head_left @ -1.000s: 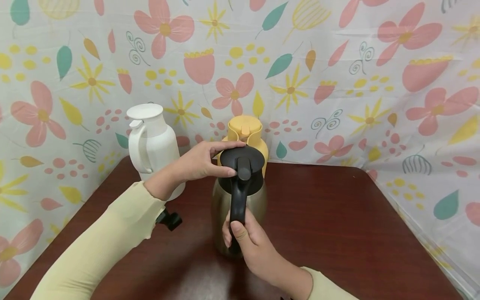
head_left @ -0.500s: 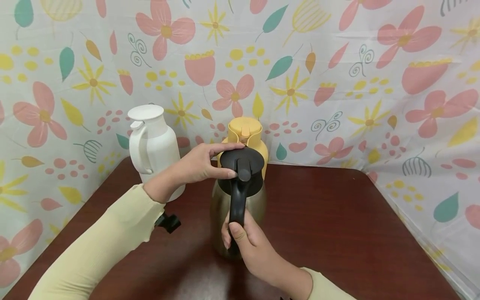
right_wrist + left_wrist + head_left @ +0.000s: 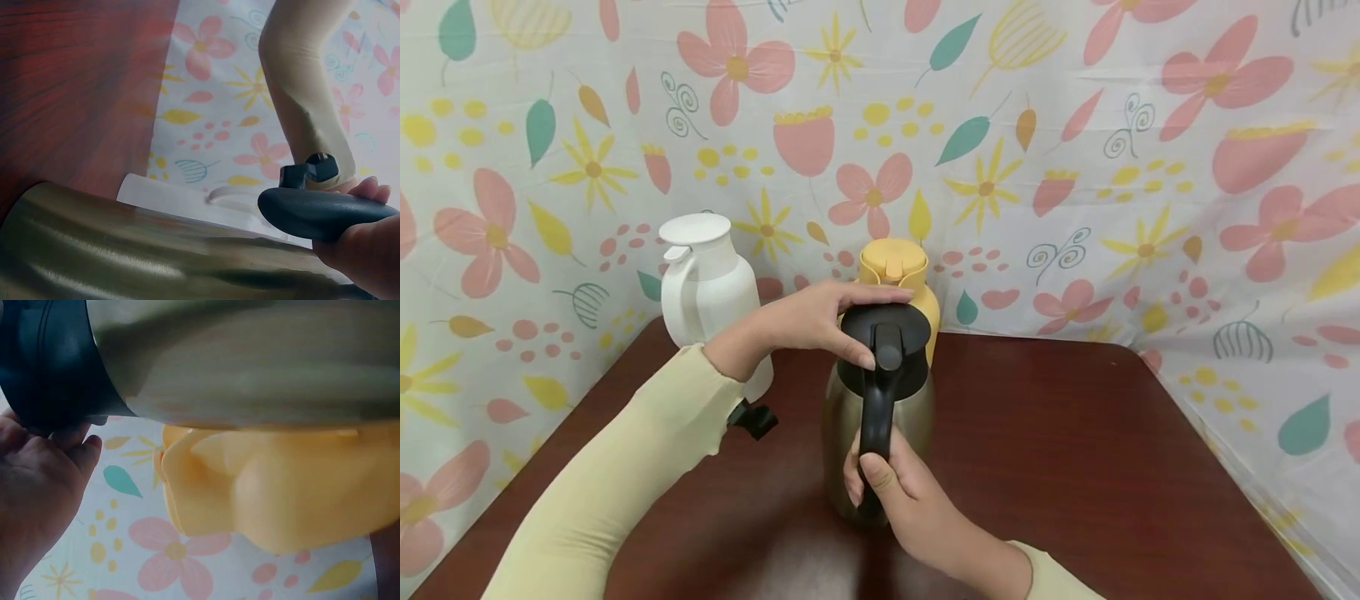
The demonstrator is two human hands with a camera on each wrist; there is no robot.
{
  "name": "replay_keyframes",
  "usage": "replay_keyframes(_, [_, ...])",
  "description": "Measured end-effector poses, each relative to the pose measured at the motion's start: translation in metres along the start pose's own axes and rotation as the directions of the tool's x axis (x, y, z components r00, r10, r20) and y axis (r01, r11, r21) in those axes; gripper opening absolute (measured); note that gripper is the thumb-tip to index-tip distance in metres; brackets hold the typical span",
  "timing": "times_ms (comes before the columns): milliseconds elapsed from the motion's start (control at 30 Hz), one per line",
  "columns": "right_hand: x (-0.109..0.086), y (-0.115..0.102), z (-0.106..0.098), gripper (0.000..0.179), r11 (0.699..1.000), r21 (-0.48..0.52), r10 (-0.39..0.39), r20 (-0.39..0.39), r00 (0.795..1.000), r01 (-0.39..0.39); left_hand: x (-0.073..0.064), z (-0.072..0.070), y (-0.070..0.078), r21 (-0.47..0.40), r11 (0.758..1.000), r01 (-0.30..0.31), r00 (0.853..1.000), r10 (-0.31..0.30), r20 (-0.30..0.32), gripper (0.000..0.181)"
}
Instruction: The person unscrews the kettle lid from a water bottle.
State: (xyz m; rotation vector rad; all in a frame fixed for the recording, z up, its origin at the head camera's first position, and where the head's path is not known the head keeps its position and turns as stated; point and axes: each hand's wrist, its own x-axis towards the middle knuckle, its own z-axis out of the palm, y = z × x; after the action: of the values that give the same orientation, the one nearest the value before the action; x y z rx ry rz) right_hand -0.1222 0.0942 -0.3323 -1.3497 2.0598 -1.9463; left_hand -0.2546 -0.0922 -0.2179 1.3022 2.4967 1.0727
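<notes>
A steel vacuum jug (image 3: 880,450) with a black collar and black handle (image 3: 877,408) stands upright on the table in the head view. My right hand (image 3: 917,500) wraps its fingers round the handle, thumb on the near side. My left hand (image 3: 805,321) grips the round black lid (image 3: 861,321) from the left, index finger along the far rim and thumb beside the grey-tipped lever (image 3: 889,346). Its other fingers are hidden in the head view; in the left wrist view, fingertips (image 3: 92,445) touch the edge of the black top (image 3: 50,369).
Right behind the steel jug stands a yellow jug (image 3: 895,254), partly hidden. A white jug (image 3: 711,292) is at the back left, behind my left forearm. The dark red table (image 3: 1075,467) extends right, and a flowered cloth (image 3: 1000,100) hangs behind it.
My left hand has turned slightly on the lid, its index finger sliding right along the far rim. The right hand keeps its hold on the handle, and the jug stays in place.
</notes>
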Motion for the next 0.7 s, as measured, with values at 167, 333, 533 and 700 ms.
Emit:
replay_keyframes(167, [0.0, 0.0, 0.001, 0.017, 1.0, -0.006, 0.004, -0.017, 1.0, -0.004, 0.006, 0.004, -0.002, -0.037, 0.999, -0.011, 1.0, 0.011, -0.004, 0.08])
replay_keyframes(333, [0.001, -0.001, 0.007, 0.019, 0.998, -0.025, 0.055, -0.068, 0.996, -0.057, 0.002, 0.009, -0.003, -0.046, 0.999, 0.011, 0.998, -0.014, -0.063, 0.078])
replay_keyframes(533, [0.002, -0.004, 0.011, 0.019, 0.995, -0.061, 0.069, -0.092, 0.993, -0.074, 0.0, 0.013, -0.003, -0.045, 0.998, 0.032, 0.995, -0.036, -0.092, 0.077])
replay_keyframes(700, [0.002, -0.005, 0.01, 0.019, 0.995, -0.072, 0.069, -0.092, 0.993, -0.076, 0.0, 0.014, 0.001, -0.04, 0.999, 0.037, 0.992, -0.042, -0.116, 0.075])
